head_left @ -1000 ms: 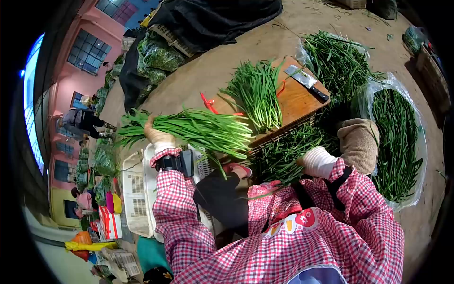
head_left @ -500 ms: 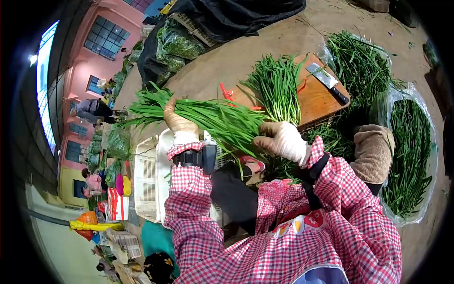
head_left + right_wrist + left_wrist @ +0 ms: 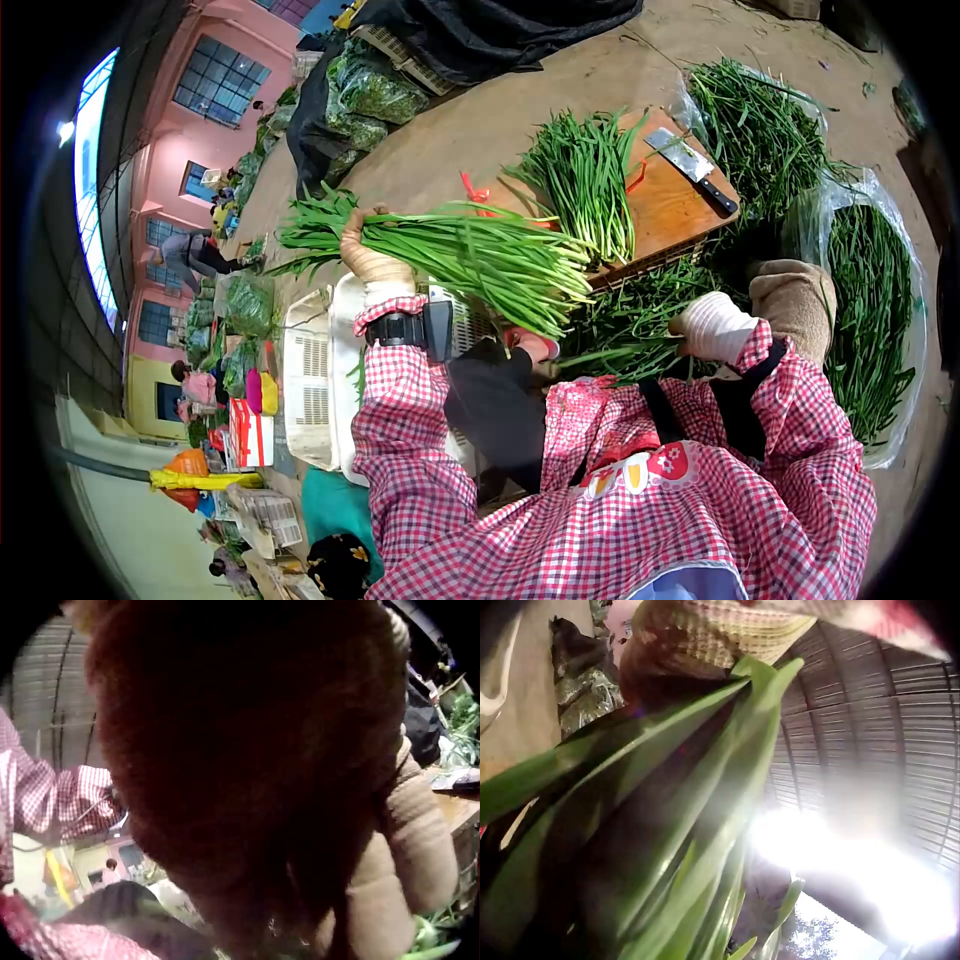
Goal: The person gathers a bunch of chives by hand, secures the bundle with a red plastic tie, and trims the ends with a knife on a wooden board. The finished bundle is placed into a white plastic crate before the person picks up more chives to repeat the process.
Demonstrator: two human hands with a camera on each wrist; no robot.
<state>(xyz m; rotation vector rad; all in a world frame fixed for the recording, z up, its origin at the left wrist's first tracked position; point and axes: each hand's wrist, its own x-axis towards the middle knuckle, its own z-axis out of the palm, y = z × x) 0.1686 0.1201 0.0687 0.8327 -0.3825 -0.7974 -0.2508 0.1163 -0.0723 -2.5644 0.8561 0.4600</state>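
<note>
on my remote feed, i see the hands at work: the left hand (image 3: 375, 258) grips a bunch of green stalks (image 3: 480, 262) beside a wooden board (image 3: 672, 222); the right hand (image 3: 714, 326) hovers by loose greens (image 3: 645, 305), whether pinching any i cannot tell.
</note>
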